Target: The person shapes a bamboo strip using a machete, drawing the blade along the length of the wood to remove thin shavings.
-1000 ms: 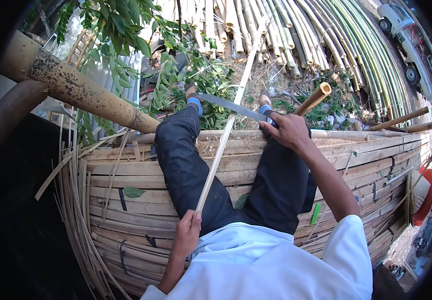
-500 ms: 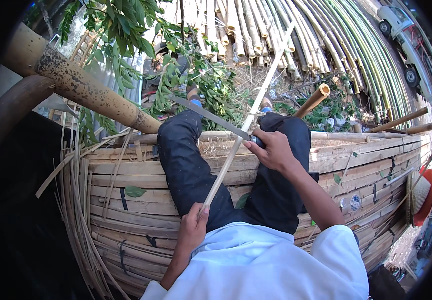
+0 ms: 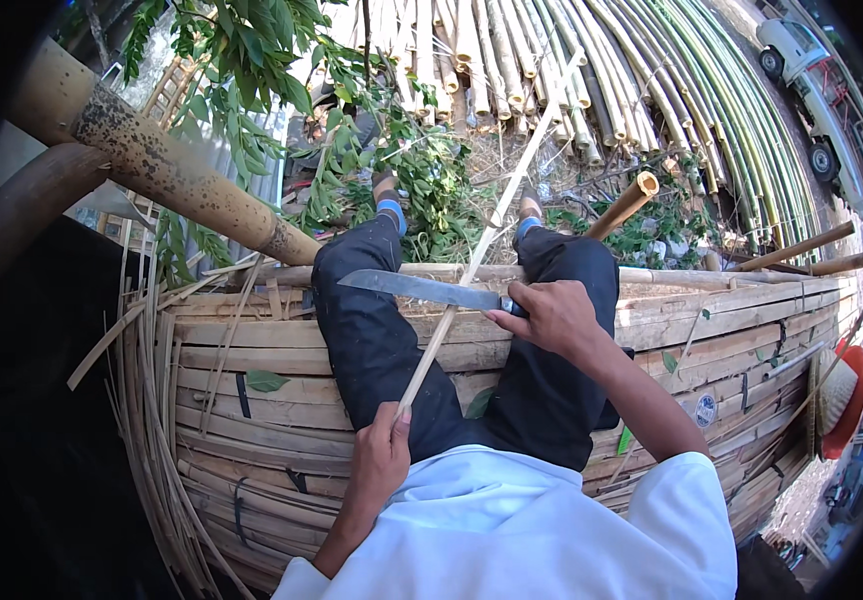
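My left hand (image 3: 382,455) is closed round the near end of a long pale bamboo strip (image 3: 524,168), which slants up and away to the right between my knees. In my right hand (image 3: 552,318) is the dark handle of a large knife (image 3: 417,288). Its broad grey blade points left and crosses the strip over my lap, seemingly against it. A small raised sliver shows on the strip beyond the blade. My fingers partly hide the handle.
I sit on stacked split-bamboo slats (image 3: 272,410) tied in bundles. A thick bamboo pole (image 3: 182,180) slants in at left above loose thin strips (image 3: 167,480). Leafy branches (image 3: 252,50) hang ahead, before many bamboo poles (image 3: 672,100). A straw-and-red hat (image 3: 847,400) lies at right.
The knife has come nearer to me along the strip, and its blade has swung from slanting away to nearly level. A long curled shaving near the strip no longer shows.
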`<move>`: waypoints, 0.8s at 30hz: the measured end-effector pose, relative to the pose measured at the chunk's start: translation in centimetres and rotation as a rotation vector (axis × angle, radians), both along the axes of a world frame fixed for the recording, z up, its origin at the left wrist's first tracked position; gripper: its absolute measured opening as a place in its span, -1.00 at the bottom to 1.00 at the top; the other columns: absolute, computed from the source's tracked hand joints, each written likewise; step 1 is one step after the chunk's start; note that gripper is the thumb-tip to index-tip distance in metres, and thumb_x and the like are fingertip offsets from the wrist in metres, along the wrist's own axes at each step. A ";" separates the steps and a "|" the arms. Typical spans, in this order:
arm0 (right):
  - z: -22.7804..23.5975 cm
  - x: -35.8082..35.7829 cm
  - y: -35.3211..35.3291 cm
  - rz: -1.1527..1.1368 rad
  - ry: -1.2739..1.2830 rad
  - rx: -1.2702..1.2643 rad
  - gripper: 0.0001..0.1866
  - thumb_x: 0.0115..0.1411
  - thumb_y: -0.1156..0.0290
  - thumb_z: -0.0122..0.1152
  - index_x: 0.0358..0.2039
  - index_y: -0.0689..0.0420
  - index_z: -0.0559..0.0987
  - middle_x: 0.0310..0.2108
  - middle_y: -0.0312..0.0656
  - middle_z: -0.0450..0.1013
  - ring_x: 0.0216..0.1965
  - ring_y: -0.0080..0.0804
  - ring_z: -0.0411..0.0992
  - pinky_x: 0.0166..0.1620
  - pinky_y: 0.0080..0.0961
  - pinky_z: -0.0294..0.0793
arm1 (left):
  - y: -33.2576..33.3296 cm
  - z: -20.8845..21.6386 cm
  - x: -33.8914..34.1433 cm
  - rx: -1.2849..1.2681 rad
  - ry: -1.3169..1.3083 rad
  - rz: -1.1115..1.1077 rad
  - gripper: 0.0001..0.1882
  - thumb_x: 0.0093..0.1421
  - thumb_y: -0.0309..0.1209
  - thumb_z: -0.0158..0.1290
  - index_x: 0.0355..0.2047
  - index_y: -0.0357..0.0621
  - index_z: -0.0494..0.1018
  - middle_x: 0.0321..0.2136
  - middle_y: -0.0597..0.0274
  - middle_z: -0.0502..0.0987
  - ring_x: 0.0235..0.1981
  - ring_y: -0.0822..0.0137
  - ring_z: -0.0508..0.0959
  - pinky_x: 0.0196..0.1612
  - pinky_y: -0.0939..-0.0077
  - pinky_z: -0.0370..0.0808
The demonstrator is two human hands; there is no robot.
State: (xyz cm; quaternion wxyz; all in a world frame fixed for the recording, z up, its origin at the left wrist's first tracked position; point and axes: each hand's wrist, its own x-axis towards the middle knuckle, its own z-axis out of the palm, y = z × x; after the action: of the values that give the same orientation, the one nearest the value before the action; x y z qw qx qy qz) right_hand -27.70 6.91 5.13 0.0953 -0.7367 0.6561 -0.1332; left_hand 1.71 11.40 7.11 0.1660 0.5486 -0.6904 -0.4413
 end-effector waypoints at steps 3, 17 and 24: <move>-0.6 -0.5 -0.6 0.015 0.031 0.012 -0.49 0.15 -0.14 0.09 -0.61 0.08 0.39 -0.75 -0.19 0.36 -0.65 -0.16 0.43 -0.58 -0.24 0.35 | 0.3 0.2 0.0 -0.008 0.003 0.022 -0.80 0.35 -0.34 -0.12 -0.31 -0.24 0.36 -0.67 -0.17 0.40 -0.55 -0.20 0.50 -0.58 0.15 0.33; -1.8 -4.5 -3.4 0.135 0.154 -0.093 -0.41 0.13 -0.25 0.05 -0.64 0.08 0.44 -0.79 -0.20 0.37 -0.73 -0.18 0.40 -0.63 -0.27 0.33 | 0.8 0.2 0.7 -0.135 -0.038 0.059 -0.73 0.35 -0.26 -0.11 -0.30 -0.24 0.40 -0.70 -0.02 0.36 -0.67 -0.02 0.47 -0.60 0.25 0.31; 0.1 -12.2 -4.8 -0.363 0.269 0.145 -0.40 0.21 -0.23 -0.07 -0.52 0.09 0.57 -0.70 -0.05 0.45 -0.62 -0.08 0.48 -0.50 -0.20 0.45 | 3.1 0.9 4.4 -0.015 -0.141 0.014 -0.83 0.31 -0.35 -0.07 -0.28 -0.21 0.38 -0.59 -0.19 0.44 -0.51 -0.24 0.49 -0.52 0.04 0.35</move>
State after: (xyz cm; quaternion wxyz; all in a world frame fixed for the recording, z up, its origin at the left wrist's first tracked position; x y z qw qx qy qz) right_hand -39.89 2.14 5.22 0.0342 -0.6090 0.7924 -0.0015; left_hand 6.12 14.55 7.97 0.1244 0.5817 -0.6999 -0.3953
